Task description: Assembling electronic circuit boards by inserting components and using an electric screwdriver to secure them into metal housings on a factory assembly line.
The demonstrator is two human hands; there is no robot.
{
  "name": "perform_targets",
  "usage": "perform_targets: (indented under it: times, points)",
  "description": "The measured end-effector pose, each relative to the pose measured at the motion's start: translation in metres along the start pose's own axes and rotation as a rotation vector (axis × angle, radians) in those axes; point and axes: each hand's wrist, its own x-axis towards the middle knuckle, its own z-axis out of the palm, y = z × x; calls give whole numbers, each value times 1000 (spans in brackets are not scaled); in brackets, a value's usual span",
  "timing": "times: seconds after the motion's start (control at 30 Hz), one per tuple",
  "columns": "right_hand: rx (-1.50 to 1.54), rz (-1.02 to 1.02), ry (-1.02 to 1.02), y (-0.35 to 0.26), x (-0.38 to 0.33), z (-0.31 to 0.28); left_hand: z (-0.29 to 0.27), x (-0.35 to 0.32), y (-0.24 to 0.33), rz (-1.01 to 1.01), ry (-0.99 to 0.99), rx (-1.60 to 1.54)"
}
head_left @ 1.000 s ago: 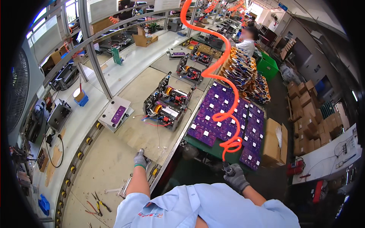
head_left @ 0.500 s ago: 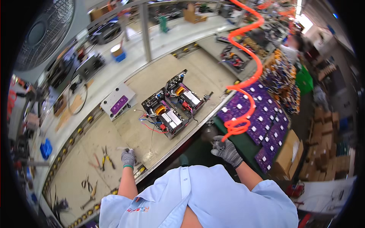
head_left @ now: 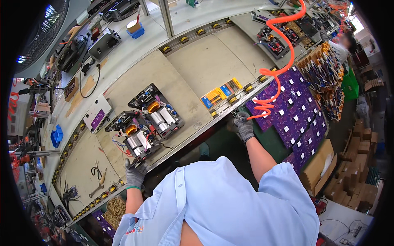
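Observation:
Gloved in grey, my left hand (head_left: 134, 175) is at the bench's front edge with its fingers apart, beside the nearer power unit (head_left: 135, 137). Whether it touches the unit's corner I cannot tell. A second similar power unit (head_left: 158, 114), with a copper coil and silver cylinders, stands behind it on the same flat board (head_left: 180, 96). My right hand (head_left: 243, 126), gloved too, is closed round a small tool at the end of the orange coiled hose (head_left: 283, 69), off the bench's front edge. The glove hides most of that tool.
Purple circuit boards (head_left: 293, 110) with white squares lie to the right. Yellow-and-blue packs (head_left: 221, 92) rest by the front rollers. A hammer (head_left: 99, 184) and black scissors (head_left: 96, 171) lie at left, a white metal plate (head_left: 97, 115) behind. A cardboard box (head_left: 318, 168) stands low right.
The view has shifted. The board with the power units has slid left, uncovering the yellow-and-blue packs; the pliers are out of sight. My left hand is now beside the nearer unit.

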Motion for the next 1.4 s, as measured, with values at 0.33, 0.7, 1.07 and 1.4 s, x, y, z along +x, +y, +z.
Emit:
perform_targets:
  times: [0.33,0.7,1.07,1.4]
  points:
    - [-227,-173,-109,22,15,-31,-37,21,-1,82,134,240]
    - [-205,52,-63,16,23,5,0,37,84,400,142,173]
    - [-105,153,-295,-127,-171,134,-40,102,127,139,-1,-210]
    - [-1230,-1025,-1175,-199,-265,382,4,119,177,238,58,441]
